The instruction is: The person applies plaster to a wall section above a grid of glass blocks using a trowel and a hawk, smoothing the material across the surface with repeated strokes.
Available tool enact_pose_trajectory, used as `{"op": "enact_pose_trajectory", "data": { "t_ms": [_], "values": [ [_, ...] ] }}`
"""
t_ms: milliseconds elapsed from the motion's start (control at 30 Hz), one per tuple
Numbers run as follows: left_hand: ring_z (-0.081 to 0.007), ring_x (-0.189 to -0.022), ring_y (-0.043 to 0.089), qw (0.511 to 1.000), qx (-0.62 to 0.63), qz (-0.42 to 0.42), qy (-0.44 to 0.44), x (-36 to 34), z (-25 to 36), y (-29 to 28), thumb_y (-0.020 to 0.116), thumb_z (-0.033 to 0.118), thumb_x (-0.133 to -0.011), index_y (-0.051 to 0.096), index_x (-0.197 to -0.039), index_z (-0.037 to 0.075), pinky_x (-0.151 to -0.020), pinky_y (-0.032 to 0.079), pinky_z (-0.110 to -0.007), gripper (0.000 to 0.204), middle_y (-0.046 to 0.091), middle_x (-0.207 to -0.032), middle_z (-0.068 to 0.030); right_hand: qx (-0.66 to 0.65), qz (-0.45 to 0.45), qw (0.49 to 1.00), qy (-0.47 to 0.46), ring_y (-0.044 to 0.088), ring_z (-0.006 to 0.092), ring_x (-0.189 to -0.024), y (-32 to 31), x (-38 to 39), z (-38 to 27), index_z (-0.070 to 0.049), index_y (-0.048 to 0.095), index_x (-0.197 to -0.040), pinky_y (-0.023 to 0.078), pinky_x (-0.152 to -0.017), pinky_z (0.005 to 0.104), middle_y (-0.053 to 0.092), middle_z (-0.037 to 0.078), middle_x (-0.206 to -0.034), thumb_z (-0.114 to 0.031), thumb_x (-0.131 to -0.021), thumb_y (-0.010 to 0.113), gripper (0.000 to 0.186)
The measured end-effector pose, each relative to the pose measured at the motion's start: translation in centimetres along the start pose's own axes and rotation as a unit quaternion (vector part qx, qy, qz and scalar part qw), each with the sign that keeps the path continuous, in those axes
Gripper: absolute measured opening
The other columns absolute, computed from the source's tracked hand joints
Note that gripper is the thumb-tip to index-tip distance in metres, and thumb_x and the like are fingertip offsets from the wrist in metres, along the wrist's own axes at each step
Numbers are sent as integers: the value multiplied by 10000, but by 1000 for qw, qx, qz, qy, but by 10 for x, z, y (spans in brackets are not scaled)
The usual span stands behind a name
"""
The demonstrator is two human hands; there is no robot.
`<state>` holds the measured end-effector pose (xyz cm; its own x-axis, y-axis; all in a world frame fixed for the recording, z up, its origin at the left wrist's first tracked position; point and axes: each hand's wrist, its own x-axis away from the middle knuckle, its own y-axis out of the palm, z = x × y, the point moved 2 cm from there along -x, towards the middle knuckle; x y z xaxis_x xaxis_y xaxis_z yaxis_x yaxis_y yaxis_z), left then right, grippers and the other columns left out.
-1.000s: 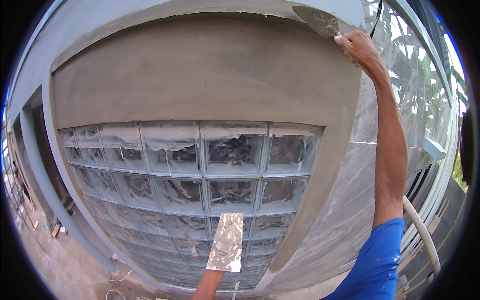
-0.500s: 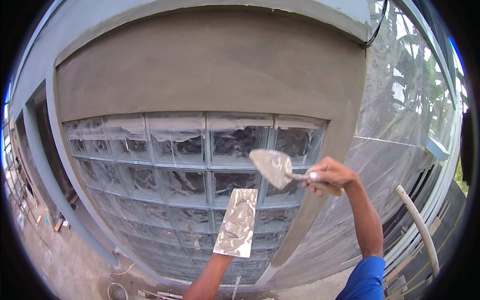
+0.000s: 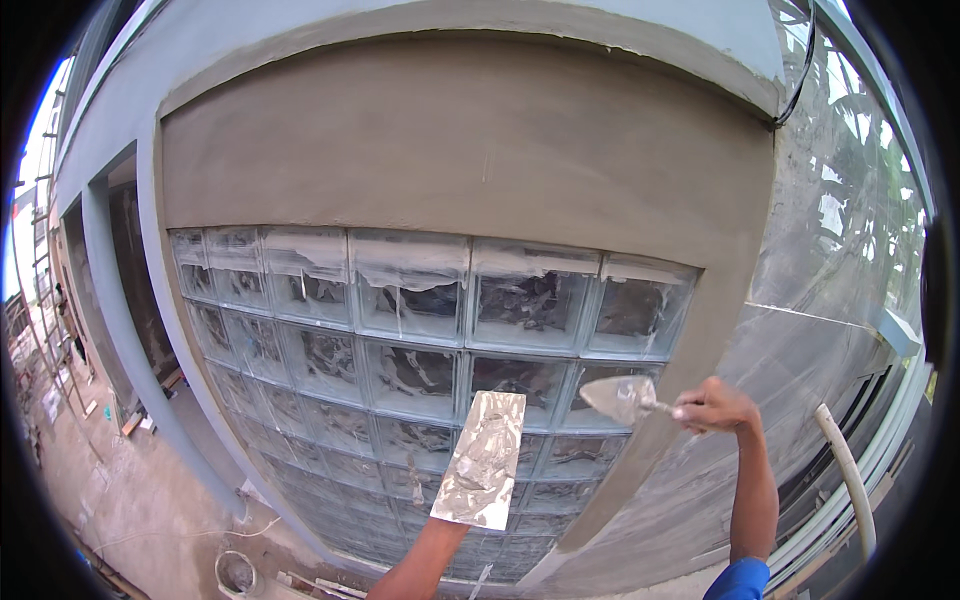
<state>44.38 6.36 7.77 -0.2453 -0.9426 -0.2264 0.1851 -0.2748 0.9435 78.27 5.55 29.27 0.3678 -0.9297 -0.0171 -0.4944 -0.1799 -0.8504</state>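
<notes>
The right hand point(image 3: 716, 407) is closed around a trowel point(image 3: 620, 398), with its fingers curled in; the metal blade sticks out to the left of that hand, and its tip is turned toward a flat white board point(image 3: 487, 517); grey smears show on the blade; the left forearm point(image 3: 425, 562) comes up from the bottom edge and ends at the low end of the board; the left hand is hidden under the board, so I cannot tell how far open it is, though it seems to be holding the board up from below; wet grey mortar point(image 3: 482, 462) is spread in lumps and streaks over the top of the board; the board is in the middle, to the left of the right hand, and the trowel is between the two, apart from the board; behind both tools is a wall of glass blocks point(image 3: 412, 378), set in rows, with a pale smear point(image 3: 410, 262) along the top row; over the blocks is a wide band of smooth brown plaster point(image 3: 470, 135); a blue sleeve point(image 3: 738, 582) shows at the bottom of the right arm; a round bucket point(image 3: 222, 575) is on the ground, low on the left.
</notes>
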Motion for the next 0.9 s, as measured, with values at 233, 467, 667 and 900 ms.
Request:
{"op": "enact_pose_trajectory", "data": {
  "t_ms": [233,467,667,900],
  "values": [
    [-210,-1123,526,1000,-13,-4,17,3,5,3,408,91,-945,363,-1350,71,-949,458,-331,408,471,-1294,-110,325,493,794,-147,624,311,-767,-148,13,-119,32,649,-919,470,-715,365,651,171,-839,-242,-771,651,312],
    [-229,-1135,521,999,-42,-8,13,-11,-9,-2,398,139,-950,386,-1335,71,-948,459,-362,391,479,-1289,-113,432,569,683,-150,631,285,-803,-233,-31,-166,-49,680,-907,482,-734,404,661,131,-862,-351,-814,609,324],
    [-233,-1129,526,1000,-23,-6,13,-8,-5,-4,397,144,-949,392,-1331,69,-941,464,-371,389,487,-1279,-115,450,571,663,-179,614,302,-731,-248,-65,-185,-51,660,-781,470,-671,425,636,134,-749,-384,-810,593,341],
    [-238,-1122,531,1000,-17,-1,16,-6,0,-6,397,150,-948,398,-1325,66,-933,469,-380,386,496,-1269,-116,473,550,679,-113,617,318,-756,-238,-73,-206,-44,665,-824,473,-701,417,642,128,-779,-360,-817,594,324]
  ]
}}
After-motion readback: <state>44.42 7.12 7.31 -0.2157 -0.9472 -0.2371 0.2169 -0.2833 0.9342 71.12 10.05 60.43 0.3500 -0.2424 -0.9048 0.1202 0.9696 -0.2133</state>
